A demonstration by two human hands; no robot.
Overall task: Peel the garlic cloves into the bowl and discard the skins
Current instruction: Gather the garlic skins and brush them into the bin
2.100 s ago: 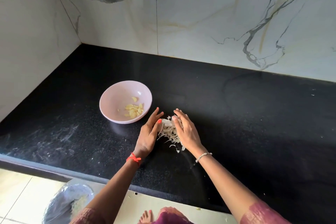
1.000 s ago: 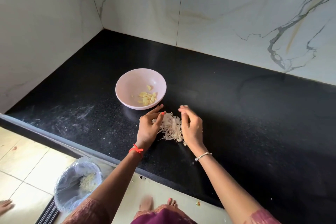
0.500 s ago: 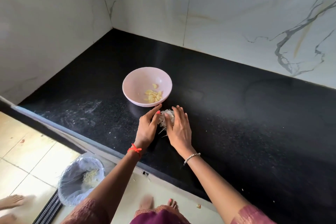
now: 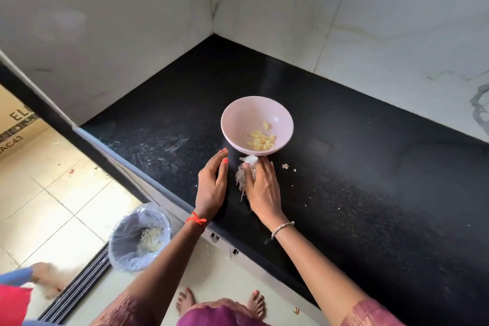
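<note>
A pink bowl [image 4: 227, 116] stands on the black counter [image 4: 370, 180] and holds several peeled garlic cloves [image 4: 262, 140]. Just in front of it lies a heap of papery garlic skins [image 4: 242, 180]. My right hand [image 4: 263, 189] lies over the heap with its fingers curled round it; skins stick out at its left side and fingertips. My left hand [image 4: 211, 184] rests flat on the counter a little to the left of the heap, fingers straight, holding nothing. A few stray skin bits [image 4: 285, 166] lie to the right of the bowl.
On the floor below the counter's front edge [image 4: 148, 180] stands a bin [image 4: 119, 254] lined with a bag, skins inside. Another person's foot [image 4: 46, 276] is at the lower left. Marble walls close the corner behind the bowl. A cardboard box [image 4: 16, 124] stands at far left.
My left hand has drawn away leftwards from the heap and lies flat. My right hand stays over the skins. The view has swung left, showing more floor and the bin.
</note>
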